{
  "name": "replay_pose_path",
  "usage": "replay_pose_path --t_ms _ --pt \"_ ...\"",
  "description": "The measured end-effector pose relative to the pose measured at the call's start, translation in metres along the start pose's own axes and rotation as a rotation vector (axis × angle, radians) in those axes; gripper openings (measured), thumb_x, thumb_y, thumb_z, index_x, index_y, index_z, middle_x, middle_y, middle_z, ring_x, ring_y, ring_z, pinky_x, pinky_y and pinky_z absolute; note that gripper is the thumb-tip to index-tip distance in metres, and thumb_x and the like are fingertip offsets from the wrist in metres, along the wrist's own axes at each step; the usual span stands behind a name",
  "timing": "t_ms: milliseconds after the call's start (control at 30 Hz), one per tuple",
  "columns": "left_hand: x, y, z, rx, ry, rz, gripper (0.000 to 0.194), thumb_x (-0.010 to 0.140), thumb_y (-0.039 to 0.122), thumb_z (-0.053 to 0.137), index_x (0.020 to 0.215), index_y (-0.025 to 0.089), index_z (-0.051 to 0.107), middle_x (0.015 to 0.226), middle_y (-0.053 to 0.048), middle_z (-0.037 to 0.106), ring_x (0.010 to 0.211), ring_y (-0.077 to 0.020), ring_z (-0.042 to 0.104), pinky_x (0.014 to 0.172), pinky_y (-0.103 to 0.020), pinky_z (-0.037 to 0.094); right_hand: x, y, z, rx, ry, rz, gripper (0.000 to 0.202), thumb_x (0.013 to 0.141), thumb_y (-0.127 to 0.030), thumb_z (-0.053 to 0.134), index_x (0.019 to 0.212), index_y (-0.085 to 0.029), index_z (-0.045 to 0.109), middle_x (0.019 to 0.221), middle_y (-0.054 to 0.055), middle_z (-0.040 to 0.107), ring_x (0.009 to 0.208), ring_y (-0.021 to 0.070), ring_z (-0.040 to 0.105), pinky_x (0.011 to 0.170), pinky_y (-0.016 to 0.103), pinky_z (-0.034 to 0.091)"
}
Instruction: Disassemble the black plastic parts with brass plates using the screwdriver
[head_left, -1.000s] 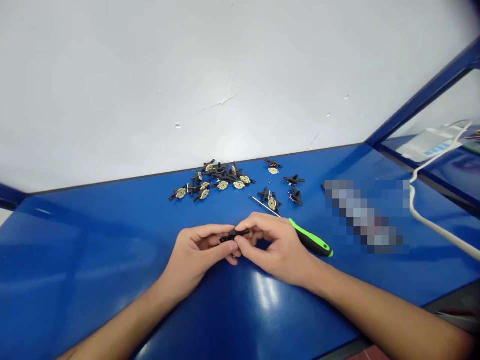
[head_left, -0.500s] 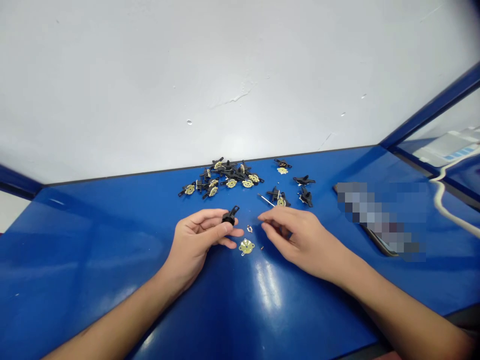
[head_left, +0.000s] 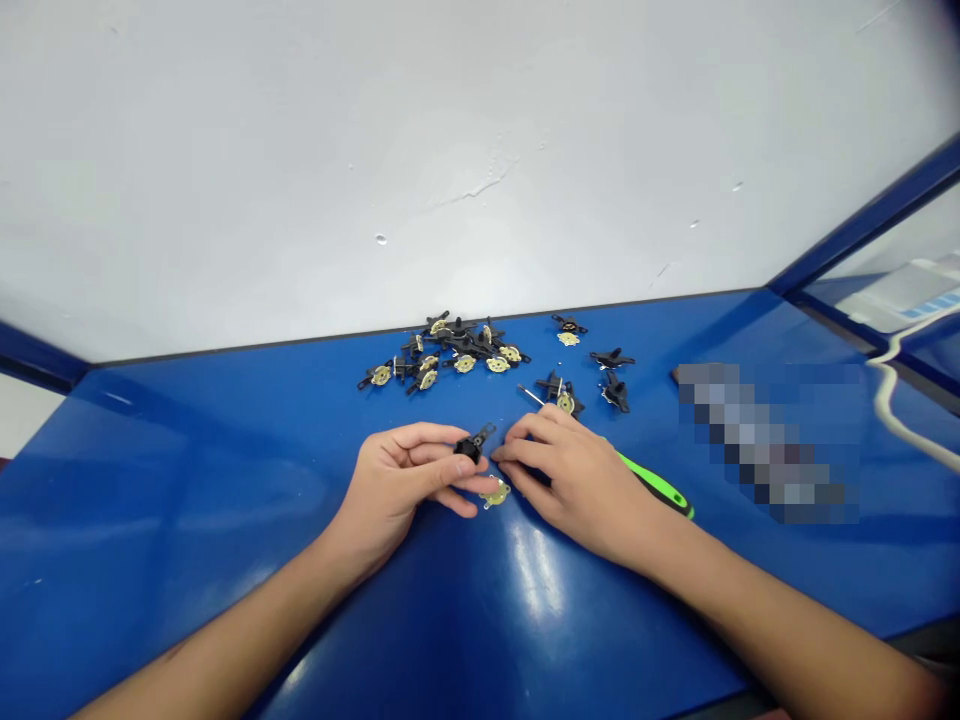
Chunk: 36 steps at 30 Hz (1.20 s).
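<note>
My left hand (head_left: pixel 416 470) grips a small black plastic part (head_left: pixel 471 446) between thumb and fingers, its slotted arm pointing up and right. Below its fingertips a thin yellowish round plate (head_left: pixel 496 493) with tabs lies on the blue table, partly covered by a finger. My right hand (head_left: pixel 562 470) is beside it, fingertips pinched together down at the tabletop; whatever they hold is hidden. Under this hand lies a screwdriver (head_left: pixel 660 484) with a green and black handle, its metal shaft pointing up and left.
A pile of black parts with yellowish plates (head_left: pixel 465 350) lies near the wall. Several similar parts (head_left: pixel 615 390) are scattered to its right. A blurred-out flat object (head_left: pixel 765 450) and a white cable (head_left: pixel 892 400) are at the right.
My right hand has moved left and down, covering the spot where a small copper-coloured piece lay and uncovering the screwdriver handle. My left hand has shifted slightly right and down with the black part.
</note>
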<state>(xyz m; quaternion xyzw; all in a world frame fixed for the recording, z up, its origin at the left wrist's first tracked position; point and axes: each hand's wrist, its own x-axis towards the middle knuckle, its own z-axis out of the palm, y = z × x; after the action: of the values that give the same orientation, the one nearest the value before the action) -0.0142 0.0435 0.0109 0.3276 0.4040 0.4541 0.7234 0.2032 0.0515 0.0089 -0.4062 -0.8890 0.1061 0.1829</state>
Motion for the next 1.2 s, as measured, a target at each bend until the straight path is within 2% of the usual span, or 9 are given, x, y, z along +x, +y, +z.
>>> replay_pose_path --t_ms 100,200,433,633,733,833,967,1067,1200 --pt "0.000 -0.001 -0.001 0.026 -0.003 0.004 0.028 0.070 0.019 0.092 0.091 0.010 0.075 0.077 -0.012 0.083 0.070 -0.0303 0.082 0.051 -0.025 0.065 0.001 0.003 -0.002 0.085 0.003 0.016 0.015 0.100 -0.018 0.057 0.103 -0.020 0.072 0.094 0.007 0.069 0.091 0.0218 0.061 0.088 0.042 0.055" --pt "0.000 -0.003 -0.001 0.027 0.002 0.029 0.027 0.072 0.020 0.091 0.092 0.011 0.075 0.075 -0.011 0.083 0.068 -0.0288 0.081 0.051 -0.025 0.065 0.000 0.007 -0.005 0.126 0.027 0.027 0.021 0.100 -0.017 0.055 0.116 -0.020 0.069 0.099 0.008 0.070 0.097 0.0228 0.061 0.091 0.044 0.054" --pt "0.001 -0.003 0.000 0.010 0.082 0.087 0.032 0.075 0.022 0.089 0.097 0.012 0.068 0.074 -0.008 0.082 0.058 -0.0259 0.079 0.043 -0.025 0.062 0.001 0.013 -0.008 0.059 -0.006 0.008 0.027 0.102 -0.018 0.053 0.122 -0.017 0.071 0.099 0.009 0.068 0.099 0.0248 0.057 0.091 0.044 0.053" --pt "0.002 -0.002 0.001 0.048 0.073 0.068 0.035 0.078 0.023 0.087 0.103 0.014 0.065 0.077 -0.008 0.082 0.058 -0.0254 0.079 0.044 -0.025 0.062 0.004 0.010 -0.009 0.054 -0.042 -0.038 0.020 0.101 -0.018 0.056 0.105 -0.018 0.075 0.095 0.008 0.069 0.093 0.0227 0.057 0.089 0.043 0.051" --pt "0.002 -0.002 0.001 0.059 0.075 0.069 0.038 0.078 0.022 0.088 0.108 0.011 0.068 0.078 -0.009 0.083 0.061 -0.0251 0.080 0.048 -0.025 0.064 0.004 0.007 -0.010 0.163 0.012 -0.036 0.017 0.099 -0.015 0.058 0.100 -0.017 0.075 0.091 0.006 0.072 0.089 0.0203 0.060 0.088 0.040 0.050" --pt "0.002 -0.004 0.001 0.067 0.090 0.070 0.039 0.076 0.021 0.089 0.109 0.009 0.071 0.078 -0.009 0.083 0.066 -0.0248 0.081 0.055 -0.025 0.067 0.003 0.003 -0.011 0.368 0.135 0.057 0.013 0.094 -0.016 0.065 0.096 -0.019 0.077 0.083 0.002 0.073 0.077 0.0153 0.062 0.074 0.032 0.051" --pt "0.003 -0.006 0.001 0.085 0.071 0.052 0.043 0.075 0.020 0.090 0.113 0.007 0.072 0.080 -0.010 0.083 0.073 -0.0258 0.082 0.064 -0.027 0.069 0.004 -0.006 -0.010 0.665 0.216 0.297 0.007 0.087 -0.024 0.072 0.085 -0.020 0.079 0.073 0.001 0.073 0.061 0.0117 0.058 0.058 0.026 0.048" --pt "0.003 -0.008 0.002 0.088 0.027 0.049 0.044 0.074 0.018 0.090 0.114 0.007 0.072 0.082 -0.010 0.084 0.076 -0.0259 0.082 0.067 -0.028 0.069 0.005 -0.013 -0.006 0.839 0.250 0.413 0.011 0.082 -0.030 0.077 0.080 -0.019 0.077 0.072 0.003 0.074 0.059 0.0132 0.060 0.055 0.027 0.050" --pt "0.001 -0.007 0.005 0.095 -0.018 0.068 0.039 0.074 0.017 0.090 0.109 0.008 0.074 0.080 -0.008 0.084 0.073 -0.0230 0.082 0.067 -0.027 0.069 0.007 -0.023 0.005 1.003 0.254 0.477 0.014 0.081 -0.033 0.078 0.080 -0.019 0.075 0.073 0.005 0.075 0.062 0.0171 0.068 0.059 0.030 0.056"
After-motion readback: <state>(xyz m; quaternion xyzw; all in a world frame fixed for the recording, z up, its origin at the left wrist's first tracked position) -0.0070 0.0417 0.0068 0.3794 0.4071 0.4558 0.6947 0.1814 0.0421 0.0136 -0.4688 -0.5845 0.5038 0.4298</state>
